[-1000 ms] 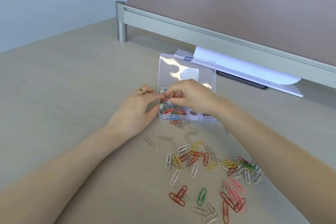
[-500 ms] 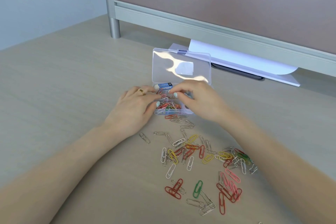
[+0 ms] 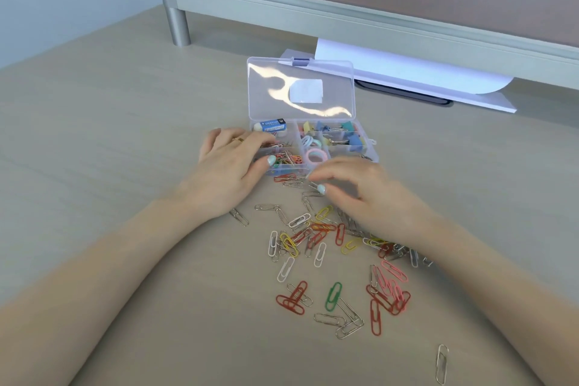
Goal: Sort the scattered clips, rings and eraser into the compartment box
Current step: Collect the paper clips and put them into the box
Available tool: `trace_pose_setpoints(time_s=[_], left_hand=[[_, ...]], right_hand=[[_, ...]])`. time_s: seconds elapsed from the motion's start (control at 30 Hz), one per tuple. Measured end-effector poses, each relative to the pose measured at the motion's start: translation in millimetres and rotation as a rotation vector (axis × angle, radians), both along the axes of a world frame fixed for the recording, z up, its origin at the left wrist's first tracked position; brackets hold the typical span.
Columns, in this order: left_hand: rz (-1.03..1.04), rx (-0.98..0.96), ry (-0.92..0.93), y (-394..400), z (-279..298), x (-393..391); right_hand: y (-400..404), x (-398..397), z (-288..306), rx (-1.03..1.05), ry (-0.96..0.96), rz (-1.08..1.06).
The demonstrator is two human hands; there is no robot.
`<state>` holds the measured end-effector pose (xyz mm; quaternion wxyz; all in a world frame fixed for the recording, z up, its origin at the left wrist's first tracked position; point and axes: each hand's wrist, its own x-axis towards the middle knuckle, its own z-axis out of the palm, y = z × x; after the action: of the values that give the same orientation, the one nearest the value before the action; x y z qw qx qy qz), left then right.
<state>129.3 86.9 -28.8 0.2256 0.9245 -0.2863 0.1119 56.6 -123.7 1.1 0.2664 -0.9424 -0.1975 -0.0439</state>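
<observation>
- Compartment box (image 3: 369,147) of clear plastic sits on the wooden table (image 3: 109,135), a little toward twelve o'clock from the middle of the view, with its transparent lid (image 3: 300,91) swung open and standing up at the far edge.
- Inside, the eraser (image 3: 272,125) in its blue-and-white sleeve lies in the far compartment at ten o'clock of the box.
- Binder clips (image 3: 341,135) in yellow, teal and blue fill the compartments toward two o'clock.
- Pastel rings (image 3: 315,155), pink and pale blue, sit in the middle compartments.
- A heap of coloured paper clips (image 3: 289,160) occupies the near compartment at eight o'clock of the box.
- The left hand (image 3: 228,172) rests on the table at nine o'clock of the box, fingers loosely spread and reaching over the rim into the paper-clip compartment; the thumb touches the box's near wall. I cannot tell whether it holds a clip.
- The right hand (image 3: 360,191) hovers palm-down just at six o'clock of the box, fingers curled and thumb drawn toward them; it is motion-blurred, so whether anything is pinched cannot be told.
- Scattered paper clips (image 3: 316,238) in silver, red, yellow, white, pink and green lie loose on the table from the box's near edge toward six o'clock, some under the right wrist.
- One silver clip (image 3: 441,363) lies apart at five o'clock.
- A white sheet of paper (image 3: 407,72) lies beyond the box at one o'clock.
</observation>
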Motion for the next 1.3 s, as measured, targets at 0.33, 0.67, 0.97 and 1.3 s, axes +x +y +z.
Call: trace_pose_setpoints(time_s=[0.33,0.67,0.97,1.3], left_hand=[[-0.203,0.004,-0.132,-4.5,18.0,-22.6],[-0.205,0.179,-0.009,-23.2,9.7,-44.7],[-0.254,0.188,0.157,-31.5,11.8,-56.7],[-0.247,0.074,0.212,-39.7,17.3,-64.8]], right_hand=[[-4.3,-22.2,-7.4,0.026,0.063,0.084],[-48.2,-46.6,-13.5,-0.317,0.052,-0.516],[-16.7,-56.7,-18.2,-0.247,0.022,-0.27],[-16.1,-42.8,-16.0,-0.06,0.05,-0.127]])
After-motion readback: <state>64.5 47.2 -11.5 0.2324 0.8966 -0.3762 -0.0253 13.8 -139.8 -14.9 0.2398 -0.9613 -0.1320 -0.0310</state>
